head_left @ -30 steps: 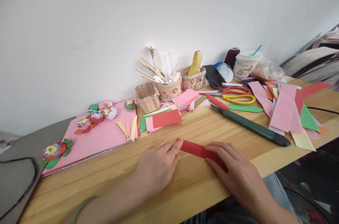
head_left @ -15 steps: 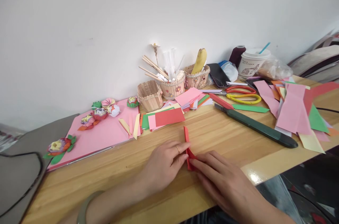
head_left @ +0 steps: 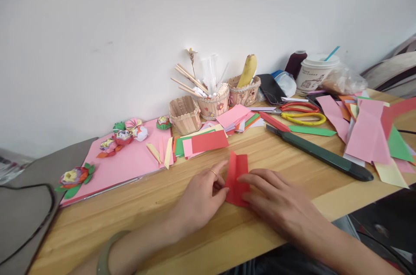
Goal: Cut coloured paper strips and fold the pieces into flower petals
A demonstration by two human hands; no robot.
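Observation:
A red piece of paper (head_left: 239, 163) with an upright crease lies on the wooden table in front of me, its left part tilted up. My left hand (head_left: 203, 194), with a ring on one finger, is at the paper's left edge. Its thumb and a curled finger meet at that edge, while the index finger stretches out above. Across the paper's right part rests my right hand (head_left: 276, 199), fingers stretched and fingertips on the red surface; they cover some of it.
Behind lie stacked paper strips (head_left: 211, 141) and small wooden baskets (head_left: 185, 114). Right of my hands are a dark green utility knife (head_left: 325, 153), scissors (head_left: 302, 118) and loose paper pieces (head_left: 367, 132). Paper flowers (head_left: 123, 137) sit on a pink sheet (head_left: 130, 164) at left. A lidded cup (head_left: 316, 73) stands farther back.
The red paper, earlier folded into a narrow strip under both hands, has been opened out wider. My right hand has moved slightly right and up; the view has shifted a little.

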